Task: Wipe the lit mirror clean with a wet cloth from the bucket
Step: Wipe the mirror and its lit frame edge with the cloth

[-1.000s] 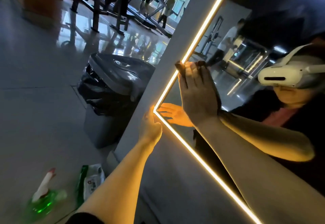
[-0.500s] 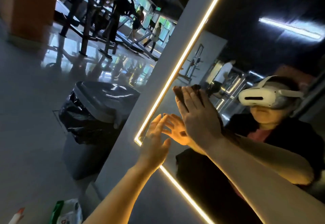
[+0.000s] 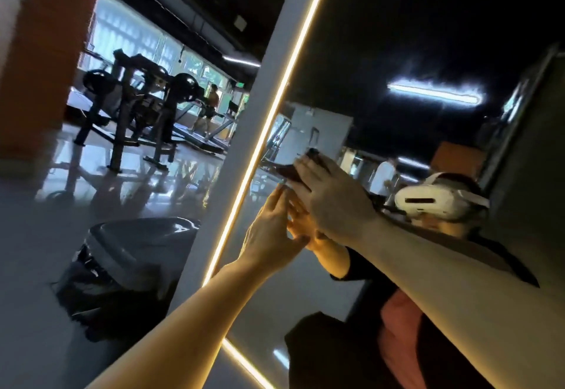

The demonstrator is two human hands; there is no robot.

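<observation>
The tall mirror (image 3: 382, 61) with a glowing strip of light along its left and bottom edges fills the right half of the view. My right hand (image 3: 333, 202) lies flat against the glass with straight fingers, pressing a dark cloth (image 3: 287, 173) to it near the lit left edge; only the cloth's end shows past my fingertips. Just below it, my left hand (image 3: 272, 229) touches the glass with its fingers raised and straight. The bucket is out of sight.
A black bin (image 3: 128, 269) lined with a black bag stands on the floor left of the mirror's grey frame (image 3: 244, 156). Farther back are gym machines (image 3: 137, 107), a person on a treadmill (image 3: 209, 107) and an orange pillar (image 3: 39, 52).
Both hands have travelled up the glass along the lit left edge; the left hand has left the bottom corner and come close under the right. My view has tilted up, losing the spray bottle and packet.
</observation>
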